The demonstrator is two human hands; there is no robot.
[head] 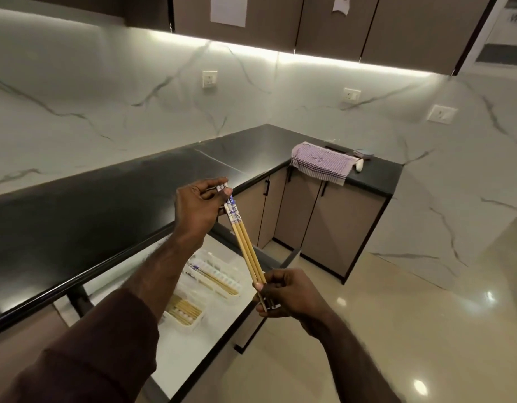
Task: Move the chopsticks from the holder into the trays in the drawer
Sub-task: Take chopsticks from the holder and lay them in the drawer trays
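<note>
Mid-transfer: bundle of chopsticks [248, 242] held in the air above the open drawer [219, 321], left hand [199, 207] pinching the patterned tops, right hand [283, 295] clamped on the tips. Some pairs already lie in the trays [222, 282]. Next, likely: lower and lay the bundle flat in a tray slot.
</note>
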